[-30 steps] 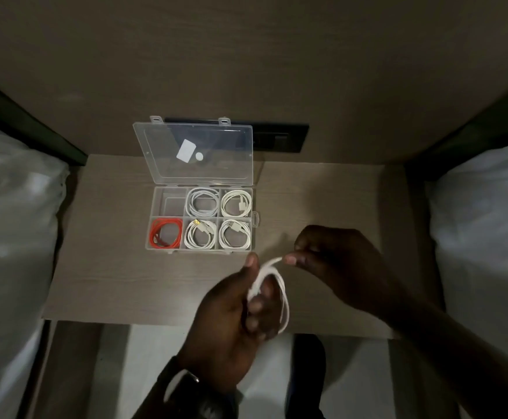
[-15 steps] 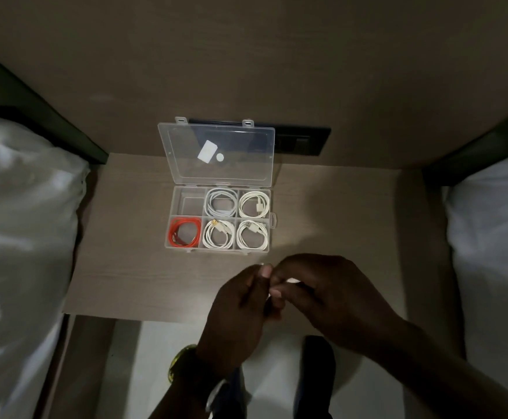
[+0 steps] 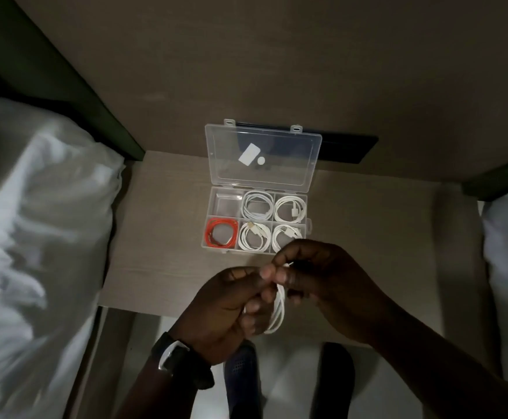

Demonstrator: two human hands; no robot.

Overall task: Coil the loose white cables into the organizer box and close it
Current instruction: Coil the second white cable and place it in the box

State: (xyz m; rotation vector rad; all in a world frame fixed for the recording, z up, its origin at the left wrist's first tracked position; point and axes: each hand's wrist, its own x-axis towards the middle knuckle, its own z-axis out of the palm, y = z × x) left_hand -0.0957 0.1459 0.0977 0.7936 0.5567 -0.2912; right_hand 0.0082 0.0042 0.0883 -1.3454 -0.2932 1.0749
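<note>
Light, limp and springy, the white cable (image 3: 278, 309) hangs coiled above the desk's (image 3: 162, 261) near edge, left hand (image 3: 225, 309) clasping its loops, right hand (image 3: 322, 282) pinching the top, short of the open box (image 3: 257, 220); hold the crossing or it uncoils

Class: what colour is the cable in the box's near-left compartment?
Orange-red cable, seen in the head view.
</note>
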